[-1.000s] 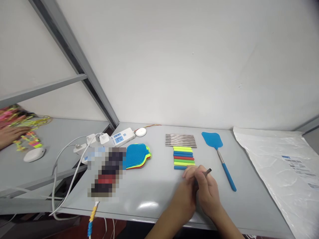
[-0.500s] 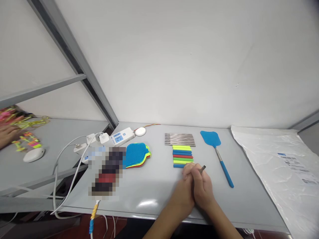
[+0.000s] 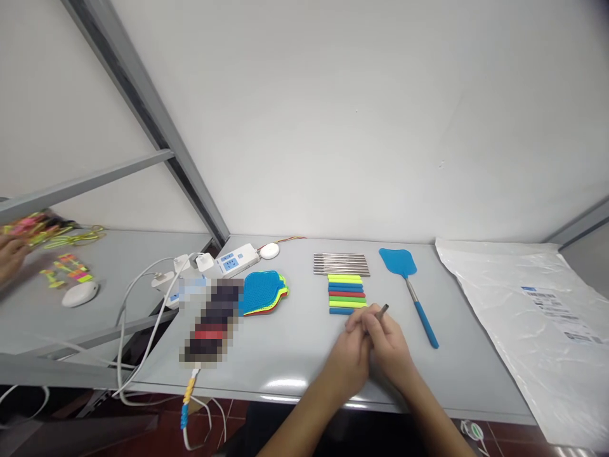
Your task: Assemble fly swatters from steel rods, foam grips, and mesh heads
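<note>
My left hand [image 3: 349, 358] and my right hand [image 3: 387, 346] are pressed together over the front of the table, fingers closed. A short metal rod [image 3: 382, 311] pokes out at the top of my right hand; the rest of it runs down between both hands, mostly hidden. Just beyond my fingers lies a row of coloured handle sleeves [image 3: 346, 295] in yellow, blue, red and green. Behind them several thin metal rods [image 3: 341, 264] lie side by side. To the right rests a whole blue fly swatter [image 3: 420, 311]; on the left is a stack of perforated swatter heads [image 3: 262, 292], blue on top.
A white plastic mailer bag [image 3: 504, 317] covers the right end of the table [image 3: 285, 355]. At left are a power strip [image 3: 236, 260], white cables [image 3: 153, 330], a round white device [image 3: 269, 251] and a blurred-out device [image 3: 213, 324]. Another person's hand [image 3: 10, 257] is beyond the metal frame.
The camera view has shifted slightly, so the table appears a little higher. My hands stay together around the rod with little visible change. The other person's hand at far left has moved.
</note>
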Tool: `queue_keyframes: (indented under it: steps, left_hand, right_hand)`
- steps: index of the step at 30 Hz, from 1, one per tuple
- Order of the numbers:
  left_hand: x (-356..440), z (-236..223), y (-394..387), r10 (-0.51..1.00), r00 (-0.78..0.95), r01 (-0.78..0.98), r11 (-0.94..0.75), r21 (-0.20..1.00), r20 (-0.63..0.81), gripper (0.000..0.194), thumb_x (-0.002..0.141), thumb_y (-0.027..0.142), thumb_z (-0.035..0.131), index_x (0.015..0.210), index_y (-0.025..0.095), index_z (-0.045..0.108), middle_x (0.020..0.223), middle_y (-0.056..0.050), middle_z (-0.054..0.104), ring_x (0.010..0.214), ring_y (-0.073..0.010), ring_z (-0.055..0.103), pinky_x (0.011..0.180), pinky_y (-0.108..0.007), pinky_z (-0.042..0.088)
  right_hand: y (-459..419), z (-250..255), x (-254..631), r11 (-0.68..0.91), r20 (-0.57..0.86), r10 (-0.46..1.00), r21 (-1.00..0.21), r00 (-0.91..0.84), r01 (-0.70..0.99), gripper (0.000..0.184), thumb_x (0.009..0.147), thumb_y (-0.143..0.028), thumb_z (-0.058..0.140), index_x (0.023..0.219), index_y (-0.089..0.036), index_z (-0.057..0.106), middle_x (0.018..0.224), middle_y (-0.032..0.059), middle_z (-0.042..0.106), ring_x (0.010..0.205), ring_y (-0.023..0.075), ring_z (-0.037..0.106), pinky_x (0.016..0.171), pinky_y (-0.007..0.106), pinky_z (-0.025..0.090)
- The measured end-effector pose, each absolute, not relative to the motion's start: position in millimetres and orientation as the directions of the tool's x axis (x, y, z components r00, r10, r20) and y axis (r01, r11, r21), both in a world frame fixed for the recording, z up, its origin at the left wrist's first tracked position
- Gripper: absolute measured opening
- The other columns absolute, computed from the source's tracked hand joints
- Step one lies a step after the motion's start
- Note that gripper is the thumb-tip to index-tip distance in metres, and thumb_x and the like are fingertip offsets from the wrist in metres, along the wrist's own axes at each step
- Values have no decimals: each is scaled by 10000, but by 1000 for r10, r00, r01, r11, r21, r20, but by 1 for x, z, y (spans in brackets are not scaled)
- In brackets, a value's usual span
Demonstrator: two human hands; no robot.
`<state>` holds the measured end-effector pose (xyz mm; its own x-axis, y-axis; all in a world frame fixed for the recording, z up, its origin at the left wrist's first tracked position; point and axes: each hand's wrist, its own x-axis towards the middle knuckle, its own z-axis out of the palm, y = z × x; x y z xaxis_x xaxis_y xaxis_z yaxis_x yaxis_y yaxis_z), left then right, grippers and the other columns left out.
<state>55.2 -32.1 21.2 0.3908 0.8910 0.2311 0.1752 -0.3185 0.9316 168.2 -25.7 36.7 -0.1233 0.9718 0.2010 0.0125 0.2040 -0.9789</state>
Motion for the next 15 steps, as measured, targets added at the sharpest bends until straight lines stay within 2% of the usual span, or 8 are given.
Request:
queue_keyframes:
  steps: [3, 5, 7, 10, 12, 15]
  left_hand:
    - [53, 26, -33, 908, 377, 208, -277, 938, 184, 304, 963, 288, 403, 1194, 185, 571, 982, -66, 672, 853, -181, 613, 797, -311, 487]
    - [49, 29, -35, 918, 346, 232, -285, 930, 195, 224, 936, 312, 472, 1041, 176, 617, 860, -36, 665, 739, -154, 584, 707, -273, 462]
    - [43, 35, -36, 930, 305, 253, -288, 924, 207, 204, 921, 330, 504, 956, 173, 629, 785, -17, 642, 673, -132, 543, 651, -247, 427]
    - [34, 45, -36, 942, 272, 249, -266, 931, 197, 216, 913, 353, 516, 921, 178, 643, 753, -9, 613, 648, -120, 507, 610, -232, 392]
    - [31, 51, -36, 951, 253, 172, -225, 959, 178, 248, 924, 381, 489, 939, 188, 643, 777, -15, 594, 695, -131, 506, 644, -237, 397]
    - [28, 57, -37, 978, 195, -66, -65, 996, 77, 383, 977, 440, 305, 965, 198, 603, 790, -19, 539, 752, -148, 494, 702, -260, 410]
  right_hand:
    - [-26, 46, 179, 226, 232, 972, -964, -27, -141, 257, 955, -350, 446, 782, -211, 575, 840, 38, 619, 852, 189, 565, 823, 359, 433]
    - [-26, 54, 186, 233, 230, 972, -928, 43, -290, 235, 943, -329, 474, 775, -206, 583, 798, 30, 600, 835, 183, 565, 845, 371, 434]
    - [-26, 65, 192, 175, 166, 984, -850, 63, -496, 222, 935, -321, 484, 766, -206, 572, 715, 3, 557, 755, 157, 554, 837, 366, 448]
    - [-23, 81, 194, 35, 5, 999, -621, 42, -783, 251, 929, -313, 488, 703, -204, 503, 546, -65, 391, 514, 84, 406, 657, 276, 471]
    - [-20, 87, 191, -4, -88, 995, -490, 45, -872, 330, 920, -310, 503, 622, -197, 422, 480, -92, 246, 423, 66, 241, 484, 209, 393]
    - [-14, 90, 184, -15, -197, 978, -414, 73, -910, 431, 904, -312, 524, 550, -199, 304, 456, -99, 126, 401, 71, 101, 356, 196, 245]
